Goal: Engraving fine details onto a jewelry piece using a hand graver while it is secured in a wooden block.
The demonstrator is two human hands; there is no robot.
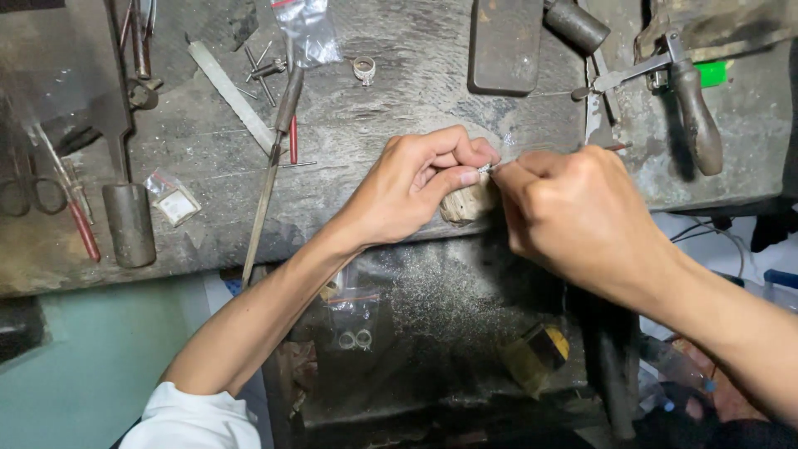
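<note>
The left hand (pixel 416 187) pinches a small silver piece (pixel 485 168) against the wooden bench peg (pixel 467 204) for support, while the right hand (pixel 573 208) closes its fingers around a thin tool (pixel 617 147) working it.

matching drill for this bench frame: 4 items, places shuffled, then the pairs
Items:
1. ring
2. flat file
3. small plastic bag
4. wooden-handled tool

Places:
A. far right of the bench
B. left, beside a metal cylinder
C. top middle, near a clear bag
D. upper left, lying diagonally

Pairs: 1-C, 2-D, 3-B, 4-A
</note>
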